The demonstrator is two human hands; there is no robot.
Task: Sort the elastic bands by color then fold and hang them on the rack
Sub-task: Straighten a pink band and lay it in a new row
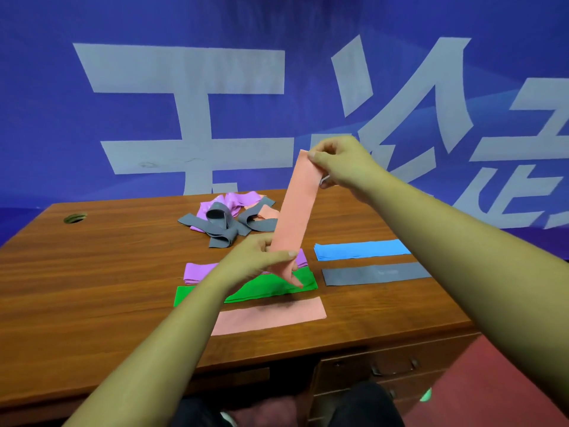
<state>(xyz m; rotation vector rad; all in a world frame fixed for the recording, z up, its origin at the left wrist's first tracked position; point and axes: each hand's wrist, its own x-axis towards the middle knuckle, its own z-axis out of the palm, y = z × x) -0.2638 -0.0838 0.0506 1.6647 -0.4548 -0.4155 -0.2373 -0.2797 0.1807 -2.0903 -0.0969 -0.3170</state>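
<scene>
I hold a salmon-pink elastic band (297,208) stretched upright above the desk. My right hand (340,163) pinches its top end and my left hand (261,257) pinches its lower end. Flat on the wooden desk (92,272) lie sorted bands: a pink one (271,315) nearest me, a green stack (261,288), a purple stack (200,271), a blue stack (361,249) and a grey band (375,272). A tangled pile (229,217) of grey, purple and pink bands sits at the back of the desk. No rack is in view.
A round cable hole (74,217) is at the desk's back left. A blue banner (184,87) with large pale characters stands behind the desk. Desk drawers (394,368) with a handle are below right, beside red floor (492,380).
</scene>
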